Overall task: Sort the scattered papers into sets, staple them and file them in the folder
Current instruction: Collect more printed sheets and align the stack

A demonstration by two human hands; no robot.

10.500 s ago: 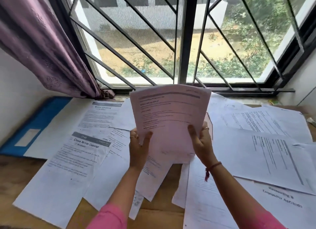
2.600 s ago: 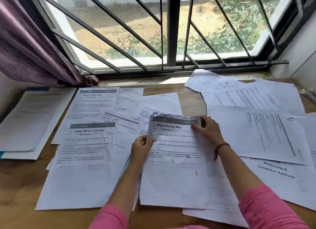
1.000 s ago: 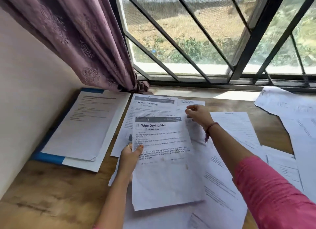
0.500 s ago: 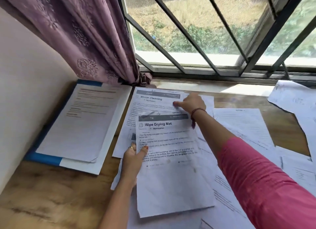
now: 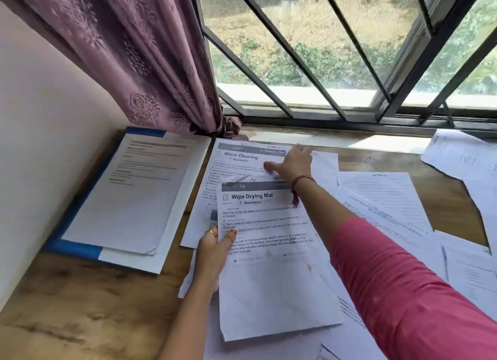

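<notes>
White printed sheets cover the wooden surface (image 5: 88, 314) below the window. The left hand (image 5: 212, 255) pinches the left edge of a sheet headed "Wipe Drying Mat" (image 5: 271, 273), numbered 74, thumb on top. That sheet overlaps another headed "Mirror Cleaning" (image 5: 236, 158), numbered 2643, near the far edge. The right hand (image 5: 291, 163) lies on the Mirror Cleaning sheet, fingers stretched out flat, gripping nothing. A blue folder (image 5: 75, 248) lies at the left edge by the wall, with more sheets (image 5: 134, 193) stacked on it.
</notes>
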